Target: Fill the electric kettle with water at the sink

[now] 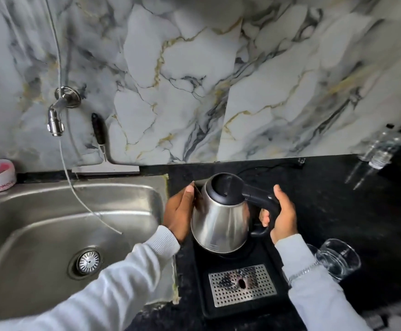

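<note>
Steel electric kettle (221, 220), black lid shut, is seen upright on a black tray (240, 304) on the dark surface (326, 201), just right of the sink (51, 223). Its black handle (264, 201) is gripped by the right hand (281, 216), fingers (264, 217) curled closed around it. The left hand (179, 215) is laid flat against the kettle's left side, fingers extended, nothing clasped. Wall tap (56, 120) is noted above the sink's far edge, well apart from the kettle. Drinking glasses (335, 259) stand right of the tray.
</note>
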